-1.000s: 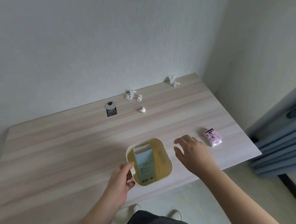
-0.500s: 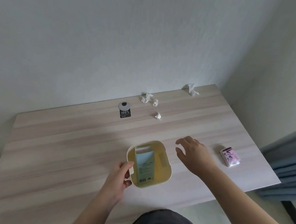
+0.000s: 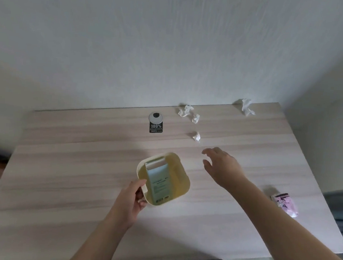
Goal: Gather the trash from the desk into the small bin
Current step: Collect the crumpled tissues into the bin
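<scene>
A small cream bin [image 3: 181, 172] stands on the wooden desk [image 3: 72, 175], with a pale blue-green carton [image 3: 158, 179] leaning inside it. My left hand [image 3: 130, 202] grips the bin's near-left rim. My right hand [image 3: 222, 167] hovers open to the right of the bin, fingers spread and pointing toward a small crumpled white tissue [image 3: 196, 136]. Two more crumpled tissues [image 3: 185, 111] [image 3: 195, 117] lie near the wall, and a larger one [image 3: 247, 106] sits at the far right corner.
A black-and-white tag reading 100% [image 3: 156, 123] lies by the wall. A pink printed tissue pack [image 3: 285, 203] rests near the desk's right edge. A grey wall rises behind the desk, and a dark blue curtain [image 3: 341, 210] hangs to the right.
My right hand has moved forward across the desk toward the nearest crumpled tissue. The camera has tilted up and shifted right. My left hand stays on the bin's rim.
</scene>
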